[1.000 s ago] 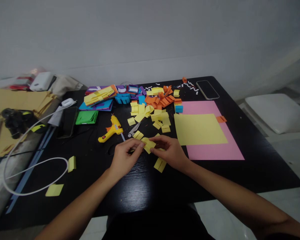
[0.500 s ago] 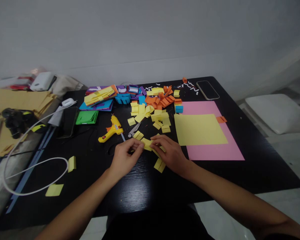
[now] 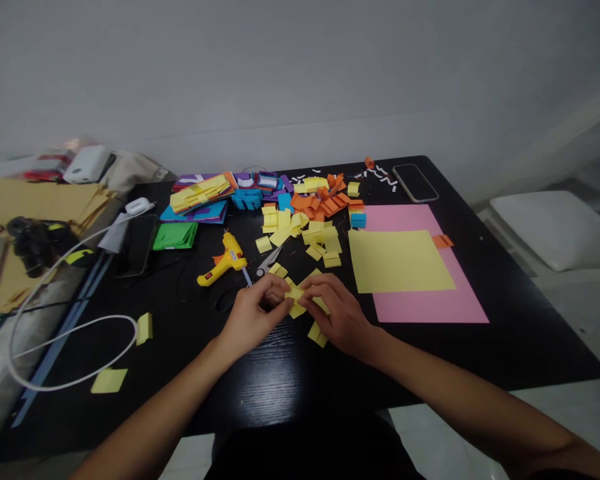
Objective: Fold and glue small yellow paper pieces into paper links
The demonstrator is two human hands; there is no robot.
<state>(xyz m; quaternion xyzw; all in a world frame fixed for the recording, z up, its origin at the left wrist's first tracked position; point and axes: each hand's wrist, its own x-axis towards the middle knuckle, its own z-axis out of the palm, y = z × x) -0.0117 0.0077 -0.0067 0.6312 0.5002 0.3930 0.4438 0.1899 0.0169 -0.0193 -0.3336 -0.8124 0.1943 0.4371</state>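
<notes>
Between my two hands is a small piece of yellow paper [image 3: 295, 301], creased across its middle. My left hand [image 3: 257, 312] pinches its left edge with thumb and fingers. On the opposite edge, my right hand [image 3: 339, 312] grips it the same way. More folded yellow paper pieces [image 3: 318, 335] lie beside and partly under my right hand. Just beyond my left hand are scissors [image 3: 269, 261], their handles partly hidden, and a yellow glue gun [image 3: 225, 260] on its side.
A yellow sheet [image 3: 403, 261] overlaps a pink sheet [image 3: 430, 308] on the right. Orange paper pieces [image 3: 325, 202] are heaped at the back. A phone [image 3: 415, 183] lies back right. A white cable [image 3: 75, 333] loops at left, near green folded paper [image 3: 175, 236].
The yellow paper piece has come slightly nearer to me and is turned more upright, its crease now showing. Both hands keep their pinch with fingers shifted a little.
</notes>
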